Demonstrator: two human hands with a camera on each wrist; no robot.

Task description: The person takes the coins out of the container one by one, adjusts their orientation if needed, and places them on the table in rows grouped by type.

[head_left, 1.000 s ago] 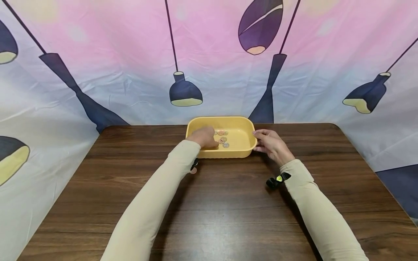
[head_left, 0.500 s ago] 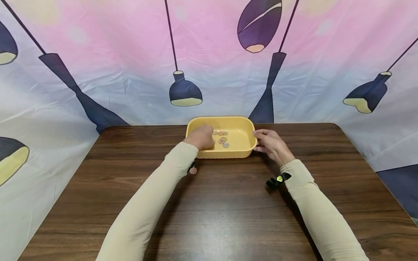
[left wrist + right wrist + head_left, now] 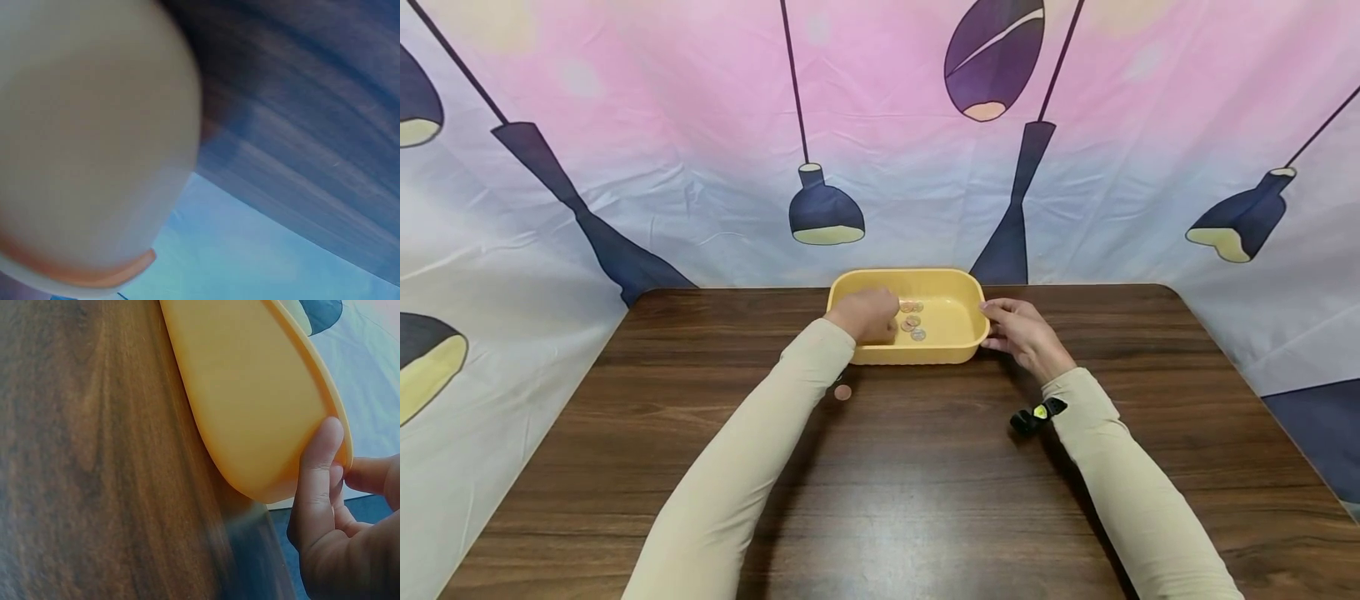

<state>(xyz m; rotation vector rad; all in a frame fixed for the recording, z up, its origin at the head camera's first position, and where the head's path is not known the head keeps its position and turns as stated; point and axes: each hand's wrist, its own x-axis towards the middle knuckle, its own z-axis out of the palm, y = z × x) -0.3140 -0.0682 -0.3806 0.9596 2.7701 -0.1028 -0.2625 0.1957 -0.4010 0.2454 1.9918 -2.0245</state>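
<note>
A yellow plastic tub [image 3: 951,321] with rounded corners stands at the table's far edge. Several coins, copper and silver, lie on its floor, among them a silver coin [image 3: 918,334]. My left hand [image 3: 867,315] reaches into the tub's left half, fingers bent downward beside the coins. Its fingertips are hidden, and I cannot tell whether they pinch a coin. My right hand [image 3: 1022,335] grips the tub's right end; in the right wrist view, thumb and fingers pinch the tub wall [image 3: 262,412] at the rim. A single copper coin [image 3: 843,392] lies on the table, in front of the tub.
Dark wood-grain table [image 3: 910,483] extends toward me and to both sides. Behind its far edge hangs a cloth backdrop [image 3: 715,167] printed with lamps, close to the tub. A large blurred pale shape [image 3: 94,137] fills the left of the left wrist view.
My left hand shifts slightly left, then back right inside the tub, now covering coins that showed half a second ago. The right hand and tub stay put.
</note>
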